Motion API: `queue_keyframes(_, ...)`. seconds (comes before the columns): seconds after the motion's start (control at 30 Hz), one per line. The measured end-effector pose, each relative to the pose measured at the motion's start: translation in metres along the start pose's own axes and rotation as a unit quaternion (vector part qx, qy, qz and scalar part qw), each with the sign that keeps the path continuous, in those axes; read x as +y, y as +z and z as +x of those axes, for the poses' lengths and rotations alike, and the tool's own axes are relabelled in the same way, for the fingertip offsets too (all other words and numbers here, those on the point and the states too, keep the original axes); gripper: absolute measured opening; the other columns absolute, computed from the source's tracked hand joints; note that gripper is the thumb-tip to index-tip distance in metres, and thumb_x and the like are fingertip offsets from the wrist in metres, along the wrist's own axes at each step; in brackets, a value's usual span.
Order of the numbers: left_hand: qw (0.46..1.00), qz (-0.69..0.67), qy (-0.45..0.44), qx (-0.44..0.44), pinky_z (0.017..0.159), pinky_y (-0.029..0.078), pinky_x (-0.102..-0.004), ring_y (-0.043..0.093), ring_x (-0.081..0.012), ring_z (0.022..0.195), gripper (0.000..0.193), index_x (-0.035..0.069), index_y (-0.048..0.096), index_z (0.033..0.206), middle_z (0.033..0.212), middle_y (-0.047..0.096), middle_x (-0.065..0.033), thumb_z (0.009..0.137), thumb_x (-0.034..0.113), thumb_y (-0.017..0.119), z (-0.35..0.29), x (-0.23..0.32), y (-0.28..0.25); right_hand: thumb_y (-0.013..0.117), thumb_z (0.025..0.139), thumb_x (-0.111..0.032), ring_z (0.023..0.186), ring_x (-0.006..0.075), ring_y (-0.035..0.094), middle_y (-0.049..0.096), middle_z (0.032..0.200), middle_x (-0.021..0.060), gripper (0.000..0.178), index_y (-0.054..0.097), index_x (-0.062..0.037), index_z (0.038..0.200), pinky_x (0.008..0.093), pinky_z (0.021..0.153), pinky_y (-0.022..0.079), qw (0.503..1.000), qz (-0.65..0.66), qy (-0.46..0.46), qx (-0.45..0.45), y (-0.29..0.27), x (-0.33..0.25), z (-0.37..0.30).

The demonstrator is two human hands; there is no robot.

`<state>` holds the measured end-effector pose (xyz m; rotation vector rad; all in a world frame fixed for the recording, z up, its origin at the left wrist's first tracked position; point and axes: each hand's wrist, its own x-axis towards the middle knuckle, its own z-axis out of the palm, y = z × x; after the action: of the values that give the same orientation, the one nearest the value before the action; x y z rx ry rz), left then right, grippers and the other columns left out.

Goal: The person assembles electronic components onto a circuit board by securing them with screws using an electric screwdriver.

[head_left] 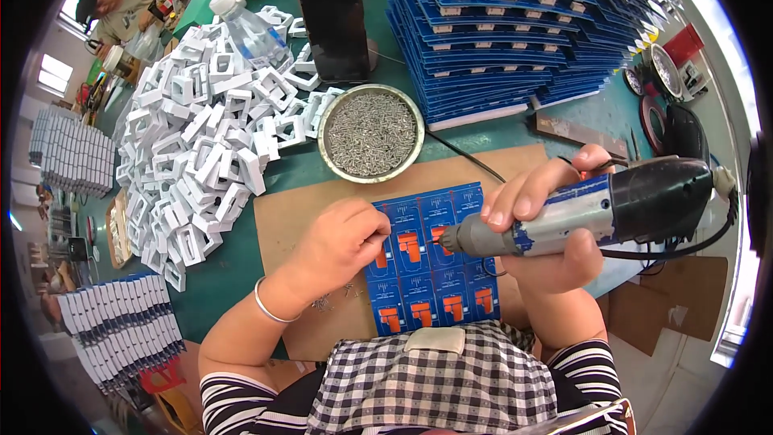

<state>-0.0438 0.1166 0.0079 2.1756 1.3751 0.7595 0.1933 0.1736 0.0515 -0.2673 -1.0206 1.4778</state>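
Head view: a person in a checked apron [435, 383] works at a green bench [509, 134].
Left hand: the left hand [342, 242] is at the left edge of the blue board, fingers curled and drawn narrowly together; whether anything small is pinched there cannot be told.
Right hand: the right hand [538, 192] is wrapped around a power screwdriver [576, 211], fingers over the top, thumb beneath.
Screwdriver: lies nearly level, nose pointing left above the board; contact with it cannot be made out.
Blue board: the blue board [436, 284] lies in front of the apron on a brown cardboard sheet [282, 221], with orange pieces [421, 314] in rows.
Screws: small metal screws [371, 133] fill a round bowl [372, 178] just beyond the cardboard; a few loose bits lie near the left wrist.
White frames: a heap of white frames [193, 153] to the left, with a clear bottle [250, 32] among them.
Phone: a dark phone [332, 28] stands upright behind the bowl.
Board stack: blue boards [483, 60] piled high at the far right.
Co-worker: another person [133, 4], upper left.
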Motion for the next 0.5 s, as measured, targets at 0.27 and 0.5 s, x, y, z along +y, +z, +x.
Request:
queue_keyframes(0.27,0.998,0.057,0.013,0.01,0.07,0.051,-0.0391,0.061,-0.0305,0.078,0.018,0.005,0.061,0.091,0.085,0.062,-0.0104,0.075,0.003,0.07,-0.006,-0.002,0.01,0.079,0.079,-0.029,0.086,0.0274,0.065,0.062,0.089,0.0111,0.066,0.033,-0.0152,0.125,0.0459,0.082,0.053,0.998,0.003,0.063,0.004,0.004,-0.007,-0.003)
queue_keyframes(0.5,0.995,0.08,0.049,0.029,0.071,0.05,-0.0358,0.057,-0.0273,0.08,0.023,0.005,0.06,0.09,0.087,0.059,-0.0083,0.07,0.001,0.071,-0.003,-0.002,0.014,0.068,0.083,-0.037,0.071,0.0269,0.065,0.061,0.083,0.0104,0.061,0.033,-0.0108,0.126,0.0417,0.069,0.054,0.997,-0.073,0.022,0.007,0.006,0.002,-0.002)
